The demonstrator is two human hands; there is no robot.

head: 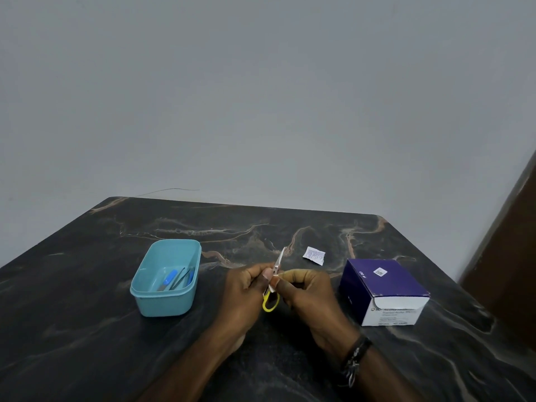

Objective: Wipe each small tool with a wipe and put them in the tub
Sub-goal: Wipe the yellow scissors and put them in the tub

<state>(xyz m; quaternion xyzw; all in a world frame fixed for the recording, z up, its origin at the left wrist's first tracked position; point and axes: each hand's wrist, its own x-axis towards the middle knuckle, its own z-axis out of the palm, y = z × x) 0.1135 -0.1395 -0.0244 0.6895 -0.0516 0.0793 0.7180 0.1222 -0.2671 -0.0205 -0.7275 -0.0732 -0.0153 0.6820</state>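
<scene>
Dark marbled table [290,224], grey wall [261,97]

The small scissors [274,285] have yellow loop handles and pale metal blades; they stand tilted, tips pointing up and away, handles low. A white wipe [274,281] is wrapped around their middle. The light blue plastic tub [166,278] sits open on the left, holding a blue-handled tool [169,278] and dark tweezers [181,278] lying inside.

A dark marbled table [87,329] stands against a grey wall [261,97]; brown door [510,256] at right
</scene>
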